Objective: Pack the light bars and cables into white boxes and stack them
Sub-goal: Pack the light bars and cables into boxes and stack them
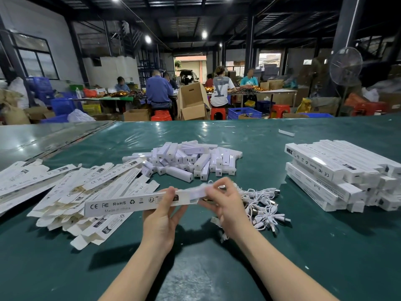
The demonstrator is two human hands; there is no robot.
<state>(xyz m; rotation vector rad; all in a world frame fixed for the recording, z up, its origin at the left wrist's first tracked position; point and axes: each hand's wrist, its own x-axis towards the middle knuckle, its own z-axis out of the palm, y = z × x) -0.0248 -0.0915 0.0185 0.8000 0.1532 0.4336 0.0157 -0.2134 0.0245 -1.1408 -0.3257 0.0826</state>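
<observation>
My left hand (160, 220) grips a long white box (121, 205) held level above the green table (195, 268), its printed side facing me. At the box's right end my right hand (225, 205) pinches a blurred white piece, either a flap or a light bar. A heap of white light bars (186, 159) lies behind the hands. White cables (264, 207) are tangled just right of my right hand. Flat unfolded boxes (71, 187) are spread at the left. Packed boxes (338, 174) are stacked at the right.
A grey board (43, 137) covers the table's far left. Small white scraps (286, 132) lie near the far edge. Beyond the table, several people sit at work benches among cardboard cartons (191, 103), blue crates and red stools. A standing fan (345, 66) is at the right.
</observation>
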